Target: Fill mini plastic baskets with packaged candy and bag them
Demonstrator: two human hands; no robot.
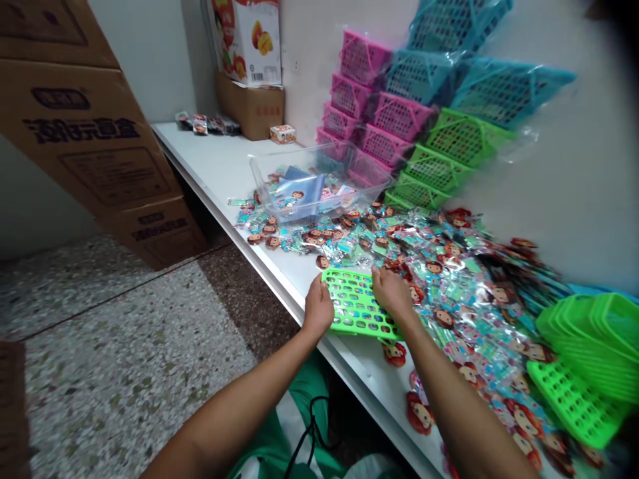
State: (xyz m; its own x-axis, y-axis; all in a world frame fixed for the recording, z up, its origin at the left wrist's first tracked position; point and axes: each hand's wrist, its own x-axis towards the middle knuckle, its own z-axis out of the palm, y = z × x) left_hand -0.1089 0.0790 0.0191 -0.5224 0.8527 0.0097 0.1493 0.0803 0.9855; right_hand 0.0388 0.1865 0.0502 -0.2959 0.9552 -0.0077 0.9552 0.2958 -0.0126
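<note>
A flat green perforated plastic panel [355,306] lies at the white table's front edge, on top of small wrapped cartoon packets [449,279]. My left hand [318,307] grips its left edge, fingers curled over it. My right hand [391,291] holds its far right edge, fingers bent on the rim. Packets with a red-haired cartoon face are spread thickly across the table [214,159] to the right of both hands.
A clear plastic tub [319,179] with packets stands behind the pile. Bagged pink [367,106], blue [459,60] and green baskets [449,153] lean against the wall. Stacked green baskets [594,346] sit at the right. Cardboard boxes [94,140] stand left over the speckled floor.
</note>
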